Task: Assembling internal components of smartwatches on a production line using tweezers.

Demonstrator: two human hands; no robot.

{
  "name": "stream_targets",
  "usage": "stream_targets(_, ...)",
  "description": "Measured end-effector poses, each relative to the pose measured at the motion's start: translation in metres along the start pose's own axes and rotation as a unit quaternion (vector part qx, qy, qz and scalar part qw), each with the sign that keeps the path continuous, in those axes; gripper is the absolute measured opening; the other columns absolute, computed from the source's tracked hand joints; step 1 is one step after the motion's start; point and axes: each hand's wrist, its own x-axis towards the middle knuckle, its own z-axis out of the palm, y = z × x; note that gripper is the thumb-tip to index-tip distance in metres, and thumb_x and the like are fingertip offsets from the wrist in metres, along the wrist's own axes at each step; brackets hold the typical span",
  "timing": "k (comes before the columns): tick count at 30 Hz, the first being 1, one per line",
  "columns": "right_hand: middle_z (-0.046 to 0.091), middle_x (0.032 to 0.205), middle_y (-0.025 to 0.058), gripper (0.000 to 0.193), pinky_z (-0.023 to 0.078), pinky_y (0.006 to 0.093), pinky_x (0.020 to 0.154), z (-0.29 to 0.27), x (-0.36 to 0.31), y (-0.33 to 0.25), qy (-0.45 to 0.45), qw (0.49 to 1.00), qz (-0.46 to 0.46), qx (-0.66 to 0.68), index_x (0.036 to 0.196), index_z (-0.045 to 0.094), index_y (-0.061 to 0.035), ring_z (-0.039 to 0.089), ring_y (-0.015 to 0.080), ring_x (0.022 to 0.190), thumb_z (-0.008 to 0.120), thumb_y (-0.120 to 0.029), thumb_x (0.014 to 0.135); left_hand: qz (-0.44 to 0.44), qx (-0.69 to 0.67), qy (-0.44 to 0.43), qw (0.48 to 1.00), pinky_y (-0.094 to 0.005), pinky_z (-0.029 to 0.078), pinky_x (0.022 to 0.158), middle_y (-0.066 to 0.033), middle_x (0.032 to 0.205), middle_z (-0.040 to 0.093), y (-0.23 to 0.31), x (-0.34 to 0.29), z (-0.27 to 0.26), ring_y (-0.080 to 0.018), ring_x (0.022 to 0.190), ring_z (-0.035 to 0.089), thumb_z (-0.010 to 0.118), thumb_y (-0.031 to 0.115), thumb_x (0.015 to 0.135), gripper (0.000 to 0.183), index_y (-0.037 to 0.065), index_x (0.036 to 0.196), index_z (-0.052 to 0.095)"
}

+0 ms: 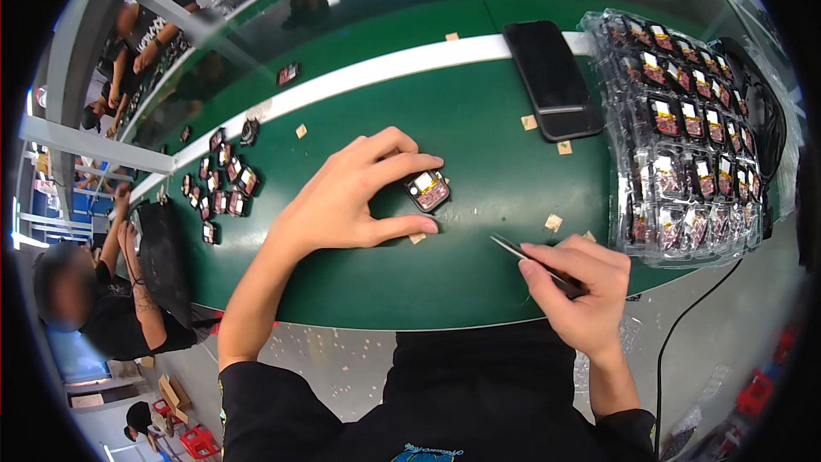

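nearby, phone (547, 68) beside trays (676, 255), tweezers (510, 249) apart

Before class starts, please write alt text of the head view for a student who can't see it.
A person's left hand curves around a small black-rimmed module on a green table while the right hand holds tweezers. Similar loose modules lie at left; a black phone and clear tray of modules are at right.

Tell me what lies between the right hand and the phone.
Between the right hand and the phone, small tan scraps lie on the green table (head view).
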Motion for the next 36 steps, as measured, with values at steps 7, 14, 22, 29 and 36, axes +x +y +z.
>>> stream_targets(7, 0.070, 0.071, 0.0046, 0.018, 0.035, 0.0245, 0.051, 0.002, 0.008, -0.005, -0.037, 0.998, 0.047, 0.021, 0.103, 0.086, 0.0033, 0.055, 0.0060, 0.054, 0.085, 0.006, 0.086, -0.021, -0.094, 0.021, 0.995, -0.0351, 0.052, 0.081, -0.0066, 0.116, 0.071, -0.002, -0.009, 0.012, -0.0224, 0.095, 0.063, 0.097, 0.021, 0.079, 0.054, 0.008, 0.128, 0.079)
stream_targets(14, 0.066, 0.067, 0.0036, 0.014, 0.034, 0.0242, 0.049, 0.011, 0.031, -0.003, -0.058, 0.997, 0.028, 0.045, 0.096, 0.085, 0.0030, 0.052, 0.0057, 0.051, 0.082, 0.008, 0.084, 0.044, -0.103, -0.001, 0.994, -0.0340, 0.042, 0.082, -0.0029, 0.098, 0.077, 0.011, -0.014, 0.029, -0.0190, 0.084, 0.067, 0.100, 0.030, 0.074, 0.060, 0.005, 0.125, 0.082)
stream_targets(22, 0.066, 0.068, 0.0026, 0.017, 0.035, 0.0256, 0.044, 0.020, 0.032, 0.006, -0.077, 0.997, -0.022, -0.018, 0.094, 0.083, 0.0011, 0.051, 0.0068, 0.048, 0.082, 0.009, 0.079, 0.030, -0.083, -0.006, 0.996, -0.0351, 0.040, 0.079, -0.0057, 0.091, 0.076, 0.012, -0.009, 0.030, -0.0211, 0.079, 0.064, 0.101, 0.037, 0.065, 0.065, 0.003, 0.118, 0.084)
stream_targets(29, 0.068, 0.067, 0.0050, 0.021, 0.032, 0.0230, 0.047, 0.020, 0.032, 0.007, -0.085, 0.995, -0.021, -0.043, 0.096, 0.086, 0.0025, 0.052, 0.0061, 0.051, 0.082, 0.009, 0.077, 0.038, -0.074, -0.007, 0.997, -0.0347, 0.040, 0.076, -0.0066, 0.090, 0.075, 0.010, -0.008, 0.028, -0.0194, 0.073, 0.060, 0.101, 0.041, 0.062, 0.072, 0.001, 0.119, 0.084)
stream_targets(36, 0.067, 0.073, 0.0048, 0.030, 0.034, 0.0257, 0.047, 0.023, 0.027, 0.014, -0.044, 0.989, -0.115, -0.081, 0.100, 0.086, 0.0033, 0.052, 0.0099, 0.052, 0.084, 0.010, 0.071, 0.033, -0.068, -0.002, 0.997, -0.0306, 0.039, 0.071, -0.0044, 0.090, 0.077, 0.012, -0.006, 0.028, -0.0143, 0.064, 0.051, 0.101, 0.043, 0.062, 0.069, 0.002, 0.115, 0.084)
